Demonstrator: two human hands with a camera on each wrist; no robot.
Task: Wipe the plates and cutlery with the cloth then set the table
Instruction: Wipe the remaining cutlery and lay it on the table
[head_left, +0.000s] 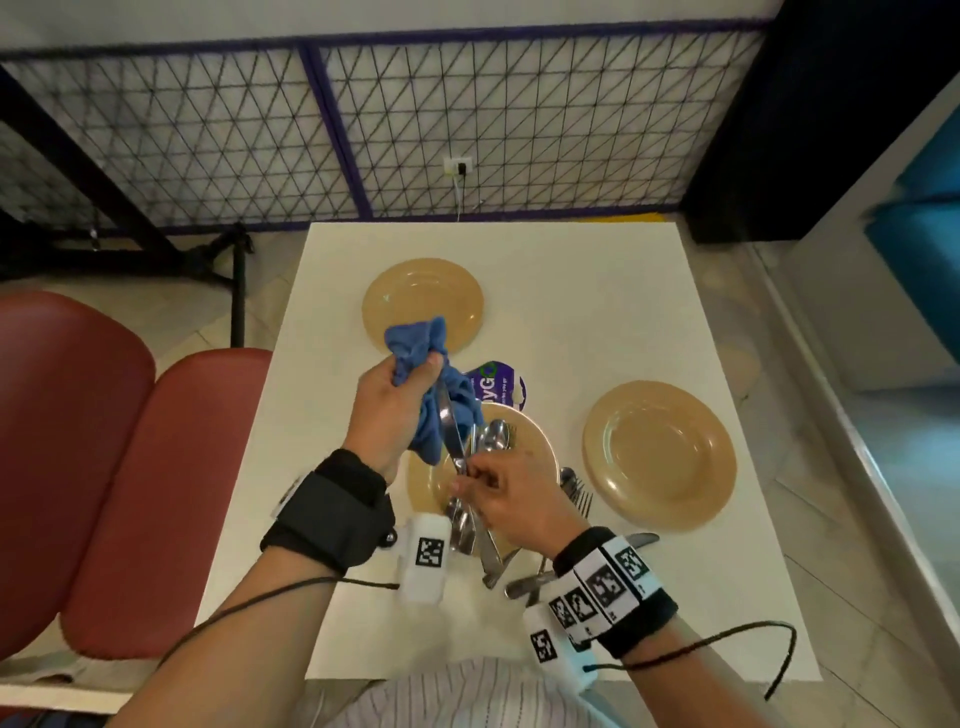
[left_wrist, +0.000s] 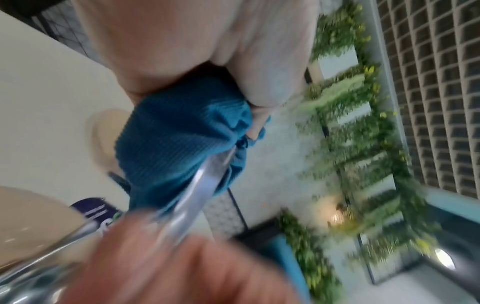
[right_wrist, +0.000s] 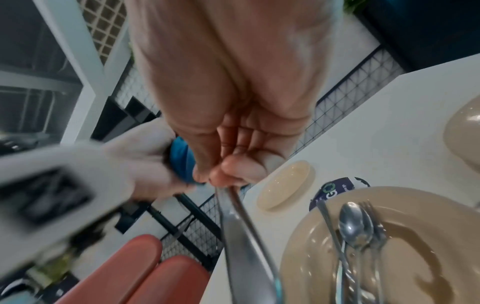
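Observation:
My left hand (head_left: 421, 366) grips a bunched blue cloth (head_left: 415, 340) wrapped round the blade of a table knife (head_left: 451, 431). My right hand (head_left: 467, 475) pinches the same knife at its handle, above the near tan plate (head_left: 535, 441). That plate holds spoons (head_left: 493, 436) and forks. In the left wrist view the cloth (left_wrist: 182, 133) covers the blade's tip and the knife (left_wrist: 205, 185) runs out below it. In the right wrist view my right hand (right_wrist: 221, 179) holds the knife handle (right_wrist: 246, 246) beside the plate (right_wrist: 428, 226) with a spoon (right_wrist: 350, 222).
Two more tan plates lie on the white table (head_left: 597, 291): one far (head_left: 423, 304), one at the right (head_left: 660, 454). A purple round sticker (head_left: 501, 387) sits mid-table. Loose cutlery (head_left: 576, 499) lies by my right wrist. Red seats (head_left: 104, 467) stand at the left.

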